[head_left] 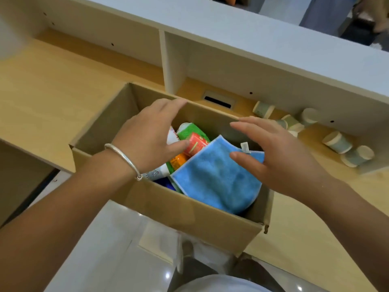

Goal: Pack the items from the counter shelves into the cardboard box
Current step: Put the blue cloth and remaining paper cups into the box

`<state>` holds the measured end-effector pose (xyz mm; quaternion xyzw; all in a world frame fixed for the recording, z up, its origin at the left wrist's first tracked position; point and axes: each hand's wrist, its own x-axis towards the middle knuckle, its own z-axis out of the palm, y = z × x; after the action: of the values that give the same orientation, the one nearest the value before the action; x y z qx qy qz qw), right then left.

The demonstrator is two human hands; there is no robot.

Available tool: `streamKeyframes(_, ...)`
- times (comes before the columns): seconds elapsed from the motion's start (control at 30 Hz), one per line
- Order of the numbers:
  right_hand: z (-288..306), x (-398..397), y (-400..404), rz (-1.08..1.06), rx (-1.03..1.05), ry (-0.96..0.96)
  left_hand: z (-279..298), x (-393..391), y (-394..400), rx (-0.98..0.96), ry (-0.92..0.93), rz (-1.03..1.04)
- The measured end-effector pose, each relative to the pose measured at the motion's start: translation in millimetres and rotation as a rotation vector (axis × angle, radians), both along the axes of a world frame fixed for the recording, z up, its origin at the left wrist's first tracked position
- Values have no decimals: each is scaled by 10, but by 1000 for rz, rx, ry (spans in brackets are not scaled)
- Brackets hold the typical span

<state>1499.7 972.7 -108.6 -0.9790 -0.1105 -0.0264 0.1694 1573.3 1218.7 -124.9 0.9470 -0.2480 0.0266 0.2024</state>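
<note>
An open cardboard box (189, 209) sits on the wooden counter, overhanging its front edge. Inside lies a blue cloth (214, 178) with a white tag, over a red carton (194, 144), a green pack (189, 130), an orange pack (178, 160) and a white tube (156, 172). My left hand (147, 135), with a silver bangle at the wrist, hovers over the box's left half, fingers spread, thumb touching the red carton. My right hand (280, 157) is over the right half, fingers apart, thumb resting on the cloth's edge. Neither hand grips anything.
Several paper cups (336, 142) lie tipped over on the counter (42, 91) under the shelf at the right. A white divider (170, 64) separates two shelf bays. A cable slot (217, 101) sits behind the box. Tiled floor lies below.
</note>
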Motion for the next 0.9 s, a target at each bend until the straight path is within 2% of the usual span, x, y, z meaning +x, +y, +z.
streamKeyframes(0.27, -236, -282, -953, -212, -58, 37, -6, 49, -1016, 76, -38, -182)
streamKeyframes(0.57, -751, -770, -2797, -474, -125, 133, -184, -1, -3069, 174, -44, -349)
streamKeyframes(0.73, -1108, -691, -3672, -522, -173, 209, -638, 162, -4092, 341, -16, -349)
streamKeyframes(0.9, -1436, -304, -4212, -486, -214, 291, -1244, 390, -4531, 626, 78, -265)
